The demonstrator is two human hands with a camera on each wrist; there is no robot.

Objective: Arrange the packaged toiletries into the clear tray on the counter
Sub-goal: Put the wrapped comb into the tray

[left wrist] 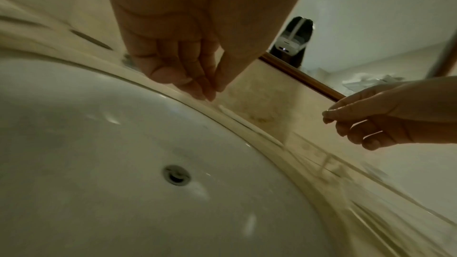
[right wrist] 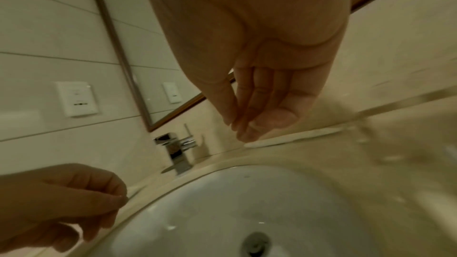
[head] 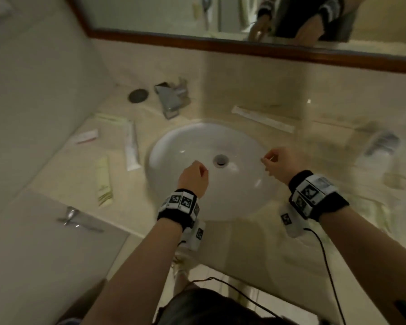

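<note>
- Left hand (head: 193, 175) is held over the sink basin (head: 174, 146), just left of the drain (head: 220, 159); the grip is loosely curled, fingertips drawn together, nothing held.
- Right hand (head: 280, 164) is held over the basin's right rim; the grip is loosely curled, thumb close to the forefinger, and no held thing can be seen.
- Packaged toiletries are seen on the desk (head: 256, 242) left of the basin: white tube (head: 132, 146), pale green sachet (head: 103, 181), small white-and-red box (head: 86, 136).
- Long white packet (head: 263, 118) lies behind the basin, near the backsplash.
- Clear tray (head: 361, 146) on the right is blurred; its outline and contents are hard to make out.
- Faucet (head: 171, 99) stands behind the basin on the left.
</note>
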